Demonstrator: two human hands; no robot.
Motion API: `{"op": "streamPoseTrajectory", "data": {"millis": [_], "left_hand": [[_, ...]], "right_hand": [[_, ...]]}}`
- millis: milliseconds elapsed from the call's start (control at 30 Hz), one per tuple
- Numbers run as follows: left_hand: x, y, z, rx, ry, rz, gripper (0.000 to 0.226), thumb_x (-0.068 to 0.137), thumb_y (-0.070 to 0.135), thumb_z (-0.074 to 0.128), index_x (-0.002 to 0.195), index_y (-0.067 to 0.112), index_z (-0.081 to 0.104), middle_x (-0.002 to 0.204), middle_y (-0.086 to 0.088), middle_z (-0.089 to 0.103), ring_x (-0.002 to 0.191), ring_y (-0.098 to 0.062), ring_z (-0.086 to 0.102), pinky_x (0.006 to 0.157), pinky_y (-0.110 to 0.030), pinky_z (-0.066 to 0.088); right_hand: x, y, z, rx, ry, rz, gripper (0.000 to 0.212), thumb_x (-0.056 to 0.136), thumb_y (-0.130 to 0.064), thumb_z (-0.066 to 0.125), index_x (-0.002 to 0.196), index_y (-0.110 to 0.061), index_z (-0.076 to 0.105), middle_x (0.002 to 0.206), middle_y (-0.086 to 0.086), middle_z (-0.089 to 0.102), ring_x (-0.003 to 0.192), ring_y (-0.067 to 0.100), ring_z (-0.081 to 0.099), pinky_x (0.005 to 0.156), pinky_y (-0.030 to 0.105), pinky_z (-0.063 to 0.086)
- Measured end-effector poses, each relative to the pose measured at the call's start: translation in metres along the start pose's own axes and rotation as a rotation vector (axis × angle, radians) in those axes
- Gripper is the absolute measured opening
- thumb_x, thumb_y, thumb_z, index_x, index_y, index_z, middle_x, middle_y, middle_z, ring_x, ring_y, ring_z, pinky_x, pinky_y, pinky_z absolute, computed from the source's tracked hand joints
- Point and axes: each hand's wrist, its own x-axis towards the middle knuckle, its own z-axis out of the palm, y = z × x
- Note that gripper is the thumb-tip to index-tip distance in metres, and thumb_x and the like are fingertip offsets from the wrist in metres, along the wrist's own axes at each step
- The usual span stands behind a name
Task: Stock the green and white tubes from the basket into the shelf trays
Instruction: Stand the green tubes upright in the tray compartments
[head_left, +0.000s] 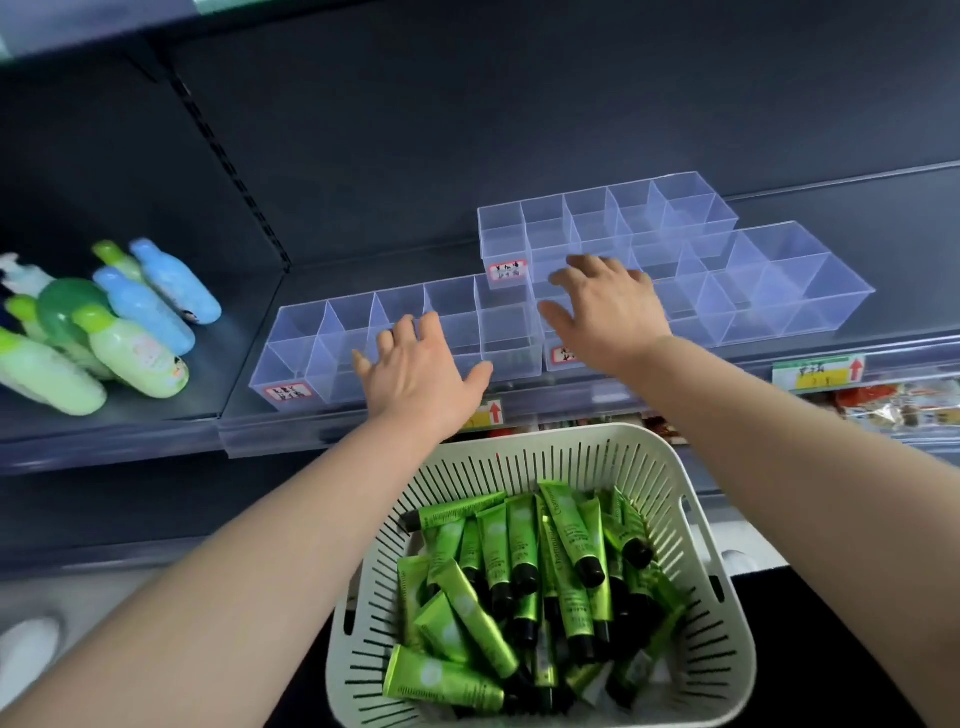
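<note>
Quick tally: three clear trays are counted, namely the left tray (298, 338), back tray (696, 202) and right tray (831, 291). One red-edged label (287, 392) is stuck on each, so three. Two yellow price tags (818, 373) with red arrows are seen on the shelf edge. At far left roughly eight bottles (130, 353) are made out, two of them blue, but it's blurry there. One white basket (519, 457) is seen at the bottom, with green tubes (522, 540) piled in it. There are twenty-plus, too tangled for an exact count. Two hands are counted: left hand (415, 369) and right hand (608, 312).

Bare forearms — bare left hand (422, 373), bare right hand (608, 312).
</note>
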Motion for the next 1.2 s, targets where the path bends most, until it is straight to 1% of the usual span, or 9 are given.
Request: {"op": "streamPoseTrajectory", "data": {"millis": [100, 267, 367, 533, 700, 833, 933, 1067, 1200], "left_hand": [[0.015, -0.007, -0.005, -0.064, -0.005, -0.009, 0.076, 0.091, 0.065, 0.039, 0.151, 0.023, 0.020, 0.156, -0.004, 0.024, 0.141, -0.029, 0.024, 0.112, -0.059, 0.023], [0.045, -0.018, -0.003, -0.104, -0.172, -0.056, 0.070, 0.095, 0.066, 0.024, 0.154, 0.031, 0.011, 0.163, -0.002, 0.008, 0.148, -0.027, 0.006, 0.116, -0.059, 0.010], [0.055, -0.019, -0.004, -0.081, -0.211, -0.043, 0.072, 0.093, 0.071, 0.018, 0.154, 0.033, 0.011, 0.163, -0.001, 0.004, 0.150, -0.024, -0.001, 0.116, -0.060, 0.003], [0.062, -0.003, -0.002, -0.071, -0.293, -0.008, 0.074, 0.090, 0.074, 0.011, 0.154, 0.036, 0.009, 0.163, 0.000, 0.000, 0.150, -0.023, -0.004, 0.117, -0.060, -0.001], [0.057, 0.024, 0.007, -0.025, -0.362, -0.022, 0.077, 0.087, 0.078, 0.006, 0.153, 0.039, 0.008, 0.162, -0.008, -0.011, 0.149, -0.028, -0.005, 0.115, -0.060, -0.006], [0.050, 0.043, 0.008, 0.014, -0.353, 0.005, 0.077, 0.087, 0.077, 0.007, 0.154, 0.038, 0.007, 0.162, -0.011, -0.013, 0.149, -0.031, -0.003, 0.115, -0.060, -0.006], [0.042, 0.050, 0.005, -0.009, -0.354, 0.020, 0.075, 0.090, 0.075, 0.010, 0.154, 0.036, 0.007, 0.161, -0.013, -0.012, 0.149, -0.035, 0.000, 0.115, -0.060, -0.004], [0.035, 0.043, 0.001, -0.149, -0.290, 0.020, 0.067, 0.096, 0.064, 0.018, 0.154, 0.032, 0.009, 0.163, -0.009, -0.007, 0.148, -0.033, 0.003, 0.118, -0.056, 0.004], [0.012, 0.022, -0.006, -0.210, -0.126, 0.146, 0.059, 0.101, 0.051, 0.030, 0.153, 0.027, 0.020, 0.163, -0.004, 0.007, 0.148, -0.025, 0.006, 0.119, -0.050, 0.011]], "right_hand": [[0.039, -0.007, 0.009, 0.027, -0.111, -0.036, 0.052, 0.099, -0.046, 0.031, 0.143, -0.019, 0.037, 0.154, 0.005, 0.028, 0.144, 0.023, 0.020, 0.111, 0.050, 0.024], [0.080, -0.016, 0.029, -0.006, -0.349, 0.032, 0.071, 0.094, -0.063, 0.015, 0.152, -0.024, 0.008, 0.161, -0.002, 0.002, 0.148, 0.019, -0.006, 0.116, 0.055, 0.005], [0.089, -0.013, 0.032, -0.046, -0.429, 0.082, 0.079, 0.089, -0.073, 0.008, 0.152, -0.026, 0.002, 0.161, -0.003, -0.002, 0.147, 0.019, -0.008, 0.115, 0.060, 0.000], [0.088, 0.006, 0.025, -0.127, -0.392, 0.097, 0.083, 0.084, -0.079, 0.008, 0.150, -0.029, 0.016, 0.156, 0.001, 0.023, 0.146, 0.023, 0.012, 0.111, 0.067, 0.004], [0.062, 0.036, 0.025, -0.152, -0.370, 0.160, 0.086, 0.082, -0.079, 0.007, 0.152, -0.029, 0.004, 0.158, 0.000, 0.011, 0.147, 0.026, 0.002, 0.112, 0.063, 0.013], [0.046, 0.051, 0.019, -0.143, -0.335, 0.181, 0.081, 0.084, -0.077, 0.009, 0.151, -0.031, 0.008, 0.157, 0.000, 0.015, 0.145, 0.025, 0.008, 0.109, 0.062, 0.019], [0.038, 0.057, 0.016, -0.131, -0.325, 0.184, 0.079, 0.085, -0.076, 0.009, 0.150, -0.032, 0.010, 0.157, -0.001, 0.015, 0.146, 0.025, 0.007, 0.110, 0.063, 0.016], [0.028, 0.045, 0.008, -0.104, -0.316, 0.193, 0.075, 0.089, -0.072, 0.008, 0.152, -0.031, 0.006, 0.161, -0.001, 0.002, 0.147, 0.024, -0.006, 0.113, 0.063, 0.003], [-0.002, 0.008, 0.004, -0.036, -0.166, 0.067, 0.068, 0.094, -0.063, 0.016, 0.151, -0.026, 0.019, 0.160, 0.002, 0.010, 0.148, 0.021, 0.001, 0.114, 0.057, 0.010]]}}
